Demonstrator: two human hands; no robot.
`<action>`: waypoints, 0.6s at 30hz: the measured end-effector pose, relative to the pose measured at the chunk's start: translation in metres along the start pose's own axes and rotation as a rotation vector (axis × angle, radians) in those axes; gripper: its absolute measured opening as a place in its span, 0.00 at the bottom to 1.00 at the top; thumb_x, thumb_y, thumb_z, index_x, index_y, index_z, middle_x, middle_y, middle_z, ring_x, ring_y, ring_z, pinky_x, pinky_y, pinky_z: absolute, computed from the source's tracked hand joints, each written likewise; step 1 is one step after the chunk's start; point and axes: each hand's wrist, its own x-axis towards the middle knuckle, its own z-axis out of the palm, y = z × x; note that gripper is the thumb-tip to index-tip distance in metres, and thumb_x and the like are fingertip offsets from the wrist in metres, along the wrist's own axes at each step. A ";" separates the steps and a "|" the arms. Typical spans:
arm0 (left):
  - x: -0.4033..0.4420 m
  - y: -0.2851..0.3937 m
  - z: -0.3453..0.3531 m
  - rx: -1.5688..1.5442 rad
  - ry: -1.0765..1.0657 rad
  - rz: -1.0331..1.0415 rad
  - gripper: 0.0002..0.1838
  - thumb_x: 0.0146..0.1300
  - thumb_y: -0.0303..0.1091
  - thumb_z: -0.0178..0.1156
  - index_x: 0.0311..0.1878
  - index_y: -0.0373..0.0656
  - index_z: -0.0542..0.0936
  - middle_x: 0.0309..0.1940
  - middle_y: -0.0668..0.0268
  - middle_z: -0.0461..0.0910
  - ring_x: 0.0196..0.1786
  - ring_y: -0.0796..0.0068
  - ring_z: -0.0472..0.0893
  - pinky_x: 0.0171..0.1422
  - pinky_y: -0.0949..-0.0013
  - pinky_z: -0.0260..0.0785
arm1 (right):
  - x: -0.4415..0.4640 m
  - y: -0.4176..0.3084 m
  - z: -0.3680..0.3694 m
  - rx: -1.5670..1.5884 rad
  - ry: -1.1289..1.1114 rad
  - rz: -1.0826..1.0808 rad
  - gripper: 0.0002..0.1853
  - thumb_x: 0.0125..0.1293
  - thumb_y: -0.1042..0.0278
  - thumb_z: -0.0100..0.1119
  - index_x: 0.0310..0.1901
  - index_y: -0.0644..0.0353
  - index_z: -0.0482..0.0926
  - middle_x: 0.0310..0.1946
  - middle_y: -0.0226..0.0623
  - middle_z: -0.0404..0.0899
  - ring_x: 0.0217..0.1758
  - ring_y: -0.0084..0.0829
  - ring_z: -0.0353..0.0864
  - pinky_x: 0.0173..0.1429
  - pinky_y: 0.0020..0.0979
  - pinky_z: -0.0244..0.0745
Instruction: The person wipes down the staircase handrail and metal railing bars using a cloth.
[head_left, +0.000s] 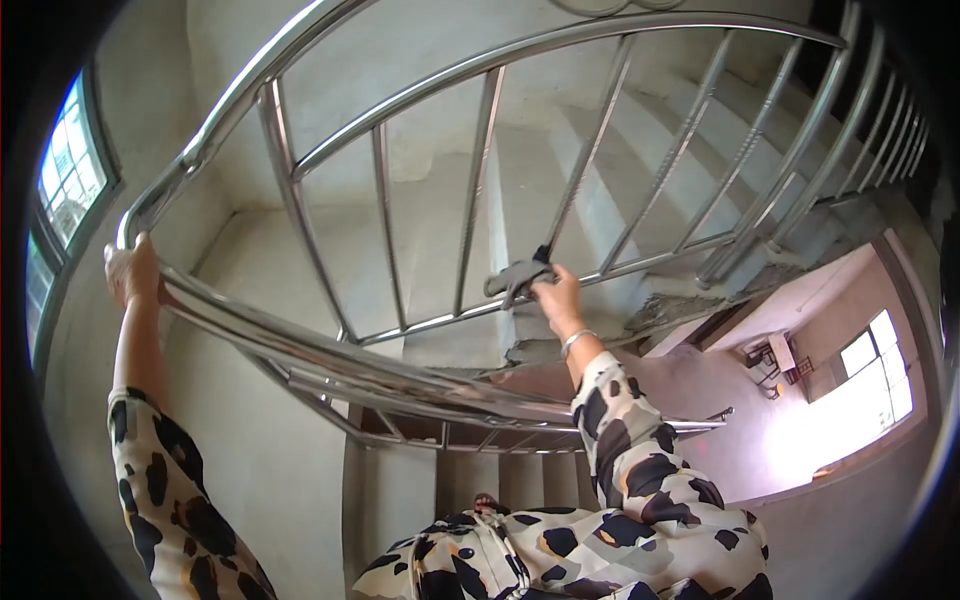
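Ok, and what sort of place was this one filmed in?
It looks like an indoor stairwell, perhaps in a house: pale, bare steps rise behind a shiny metal railing, and a lower floor with a bright window shows beneath.

Daylight enters through the barred window point(72, 165) at left and the lower-right window point(878, 380), whose glare washes out the floor point(755, 445) nearby. Polished metal handrails point(260, 325) glint; wide-angle distortion bows everything, and black vignetting swallows the corners.

Gry stairs point(525, 190), bright window point(880, 375) lwr rt
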 end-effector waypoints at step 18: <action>0.014 -0.015 0.019 -0.021 0.110 0.028 0.27 0.52 0.44 0.55 0.51 0.34 0.69 0.44 0.48 0.75 0.50 0.54 0.75 0.56 0.60 0.63 | 0.068 -0.246 -0.142 -0.696 0.709 -1.105 0.30 0.37 0.77 0.63 0.49 0.56 0.71 0.59 0.62 0.52 0.61 0.60 0.58 0.62 0.41 0.61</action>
